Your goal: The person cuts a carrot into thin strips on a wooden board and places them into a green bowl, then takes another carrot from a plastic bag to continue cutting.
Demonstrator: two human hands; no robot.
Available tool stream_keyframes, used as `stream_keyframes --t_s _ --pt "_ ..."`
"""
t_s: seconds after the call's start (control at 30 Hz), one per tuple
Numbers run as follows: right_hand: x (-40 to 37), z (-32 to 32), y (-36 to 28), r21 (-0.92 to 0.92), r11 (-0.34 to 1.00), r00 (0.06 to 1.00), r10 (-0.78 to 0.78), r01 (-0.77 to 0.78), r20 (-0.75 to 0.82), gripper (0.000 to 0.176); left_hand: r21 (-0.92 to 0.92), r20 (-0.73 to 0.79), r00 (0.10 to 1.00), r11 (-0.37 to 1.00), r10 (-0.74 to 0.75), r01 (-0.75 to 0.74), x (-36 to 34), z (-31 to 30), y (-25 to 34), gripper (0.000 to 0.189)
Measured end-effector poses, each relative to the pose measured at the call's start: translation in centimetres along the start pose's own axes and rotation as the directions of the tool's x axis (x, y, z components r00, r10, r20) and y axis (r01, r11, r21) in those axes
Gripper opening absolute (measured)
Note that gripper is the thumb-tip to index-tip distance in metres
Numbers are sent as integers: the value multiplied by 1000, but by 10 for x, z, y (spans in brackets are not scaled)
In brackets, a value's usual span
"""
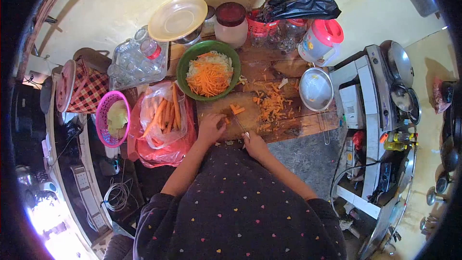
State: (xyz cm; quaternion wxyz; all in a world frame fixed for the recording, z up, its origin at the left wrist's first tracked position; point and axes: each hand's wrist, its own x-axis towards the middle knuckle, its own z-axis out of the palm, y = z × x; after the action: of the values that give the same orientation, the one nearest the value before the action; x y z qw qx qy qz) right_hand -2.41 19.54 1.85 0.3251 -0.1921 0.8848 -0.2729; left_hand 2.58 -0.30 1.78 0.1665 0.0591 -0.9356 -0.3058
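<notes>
My right hand [255, 145] is closed around the handle of a knife [239, 124], its blade pointing away from me over the wooden cutting board [211, 108]. Close by on the left, my left hand [211, 128] has its fingers curled down on the board, with a bit of carrot [227, 121] showing at the fingertips. Cut carrot pieces [237, 110] lie just beyond the knife tip. Behind the board is a green bowl [181, 74] holding shredded carrot [210, 79] and pale shreds. Carrot peelings [272, 106] are scattered to the right.
Whole carrots [168, 115] lie in a plastic bag at left, beside a pink basket [98, 120] with pale green leaves. A metal strainer [316, 89] rests at the table's right. Glass jars [132, 62], a tan plate [178, 18] and a pink-lidded pitcher [320, 43] line the back.
</notes>
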Motion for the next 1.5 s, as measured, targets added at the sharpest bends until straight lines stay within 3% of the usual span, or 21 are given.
stream_keyframes --t_s 0.1,0.4,0.6,0.77,0.87,1.07,1.17,1.5 --pt "-3 1 0 -1 1000 999 -26 26 19 43 -2 127 990 998 -62 63 1 2 -3 17" --pt "-13 1 -3 26 997 996 -68 66 61 41 66 -20 1000 998 -20 21 -4 8 6 16" --pt "-17 1 0 -63 995 995 -66 71 75 41 104 5 1000 994 -15 15 -8 9 8 13" --pt "-15 3 -3 -115 993 995 -21 31 94 37 32 18 999 999 -35 34 -13 19 0 11" --pt "-5 15 1 -117 990 996 -75 80 52 36 37 -9 1000 999 -19 19 -13 21 3 11" --pt "-9 2 -12 -166 986 1000 -1 3 14 35 39 -37 999 999 -26 28 -13 19 8 11" --pt "-13 -2 -13 -121 992 999 -43 41 -17 35 26 -31 999 999 -38 39 -16 18 4 12" --pt "-22 -7 -18 -103 995 996 0 9 91 41 69 -25 997 995 -72 74 -19 21 4 13"
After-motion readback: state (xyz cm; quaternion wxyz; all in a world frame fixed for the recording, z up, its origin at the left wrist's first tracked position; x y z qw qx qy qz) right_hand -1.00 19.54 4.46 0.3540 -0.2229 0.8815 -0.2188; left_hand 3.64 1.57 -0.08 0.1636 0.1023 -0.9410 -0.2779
